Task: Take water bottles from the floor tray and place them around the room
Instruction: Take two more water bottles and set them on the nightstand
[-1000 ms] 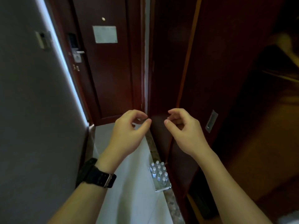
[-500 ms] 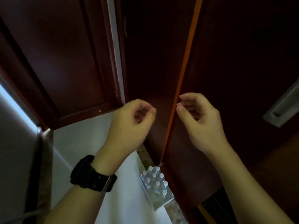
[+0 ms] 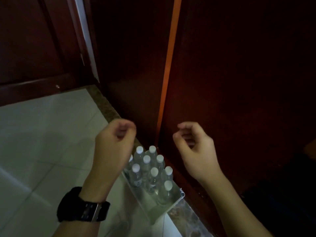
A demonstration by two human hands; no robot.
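Clear plastic water bottles (image 3: 150,171) with white caps stood in a clear floor tray (image 3: 172,203). Above, at ten and two o'clock, the left hand (image 3: 113,147) and right hand (image 3: 196,151) hung loosely curled, holding nothing.

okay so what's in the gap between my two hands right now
In the head view, between the left hand and right hand show the dark cabinet panel with its orange edge and, lower, the water bottles in their tray.

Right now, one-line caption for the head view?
Both empty hands, left and right, hover loosely curled above white-capped water bottles in a clear floor tray.
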